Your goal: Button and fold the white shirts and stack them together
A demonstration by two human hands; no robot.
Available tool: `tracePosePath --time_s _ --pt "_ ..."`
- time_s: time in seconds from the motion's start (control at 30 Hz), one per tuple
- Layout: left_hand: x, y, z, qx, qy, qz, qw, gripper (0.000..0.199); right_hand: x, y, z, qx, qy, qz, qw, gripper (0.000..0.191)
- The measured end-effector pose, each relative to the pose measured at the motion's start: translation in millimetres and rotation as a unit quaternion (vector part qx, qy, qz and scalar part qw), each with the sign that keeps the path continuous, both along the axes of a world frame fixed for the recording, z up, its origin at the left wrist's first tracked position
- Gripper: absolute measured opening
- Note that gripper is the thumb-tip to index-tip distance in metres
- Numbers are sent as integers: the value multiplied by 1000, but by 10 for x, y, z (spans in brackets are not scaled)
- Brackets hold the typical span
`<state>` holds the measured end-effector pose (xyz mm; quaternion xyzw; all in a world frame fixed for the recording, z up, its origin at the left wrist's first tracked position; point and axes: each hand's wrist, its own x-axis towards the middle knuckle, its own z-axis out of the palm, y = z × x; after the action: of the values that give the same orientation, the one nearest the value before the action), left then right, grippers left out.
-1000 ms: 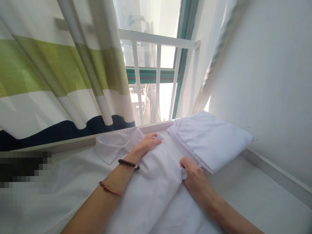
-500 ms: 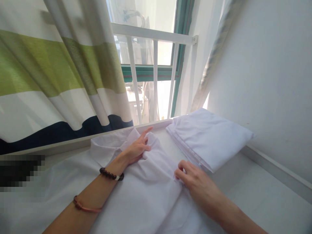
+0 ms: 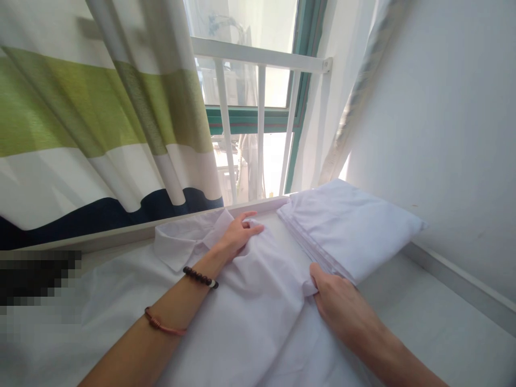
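Observation:
A white collared shirt [image 3: 242, 317] lies spread out on the pale surface, its collar [image 3: 175, 247] towards the railing. My left hand [image 3: 237, 236], with a beaded bracelet on its wrist, grips the cloth near the shoulder beside the collar, thumb and forefinger around a gathered bit. Further right, my right hand [image 3: 336, 295] pinches the shirt's right edge between thumb and curled fingers; the fingertips are mostly hidden. Just beyond that hand rests a folded stack of white cloth [image 3: 355, 226], close to it.
White railing bars [image 3: 261, 134] stand before a green-framed window at the back. A striped curtain [image 3: 100, 118] hangs at the left, almost down to the raised rim [image 3: 116, 228]. A white wall [image 3: 455, 134] borders the right side. A pixelated dark patch [image 3: 36, 274] covers the left edge.
My left hand has shifted slightly right along the shoulder, its thumb now over the cloth. My right hand has moved a little right and turned, drawing the shirt's edge with it.

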<state>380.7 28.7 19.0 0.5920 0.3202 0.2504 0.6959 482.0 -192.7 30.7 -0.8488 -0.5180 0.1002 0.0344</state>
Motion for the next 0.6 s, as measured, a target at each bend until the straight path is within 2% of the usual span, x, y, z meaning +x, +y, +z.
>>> tracePosePath --time_s 0.1,0.17,0.23,0.3,0.4,0.47,0.5,0.6 --pt "81 47 -50 -14 -7 27 1000 63 28 2 -23 4 19 -17 1000 25" --pt "60 52 -66 -34 -14 10 999 70 49 -11 -48 29 36 -13 999 27" --pt "-17 31 -65 -48 -19 -27 998 79 62 -25 -82 62 34 6 997 39" --pt "-119 0 -56 -46 -20 -60 997 84 61 -31 -118 114 2 54 992 50" --pt "-275 -14 -50 -31 -16 -69 997 72 35 -23 -149 201 -51 162 965 51" --pt "-370 14 -62 -5 3 -79 997 71 13 -17 -142 226 -53 199 952 44" --pt "-410 35 -74 16 20 -88 996 75 5 -16 -134 224 -44 197 954 40" --pt "-475 90 -119 136 86 -90 983 85 2 -28 -117 194 -17 143 970 37"
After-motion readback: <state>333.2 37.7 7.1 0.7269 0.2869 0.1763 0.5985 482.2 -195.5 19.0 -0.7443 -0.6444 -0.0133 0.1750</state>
